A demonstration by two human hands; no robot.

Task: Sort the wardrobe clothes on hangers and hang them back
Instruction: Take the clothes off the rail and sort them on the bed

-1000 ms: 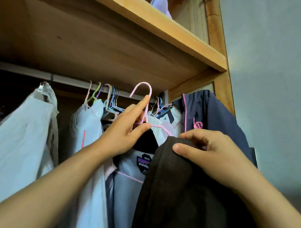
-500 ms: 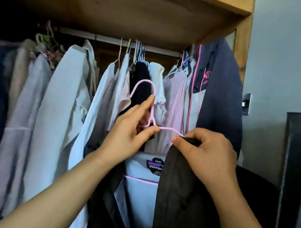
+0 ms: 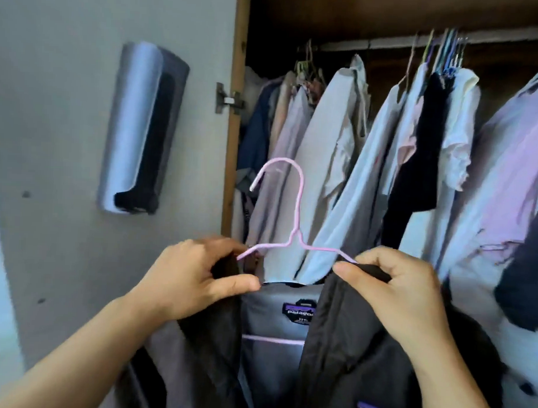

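Observation:
A dark brown jacket (image 3: 348,353) with a grey lining and a neck label hangs on a pink wire hanger (image 3: 295,211), held up in front of the wardrobe. My left hand (image 3: 192,277) pinches the jacket's left shoulder at the hanger's left arm. On the other side my right hand (image 3: 402,288) grips the right shoulder over the hanger's right arm. The hook points up and left, free of the rail (image 3: 374,44). Behind it several pale shirts (image 3: 333,151) and a black top (image 3: 421,160) hang on the rail.
The wooden wardrobe frame (image 3: 234,117) with a metal hinge (image 3: 227,98) stands left of centre. A grey wall (image 3: 51,104) to its left carries a curved silver and black fixture (image 3: 139,129). Hanging clothes fill the rail to the right edge.
The view has swung left, bringing the wall and the frame into sight. My left hand has moved from the hanger's neck to the jacket's left shoulder. The hanger now sits lower and further left.

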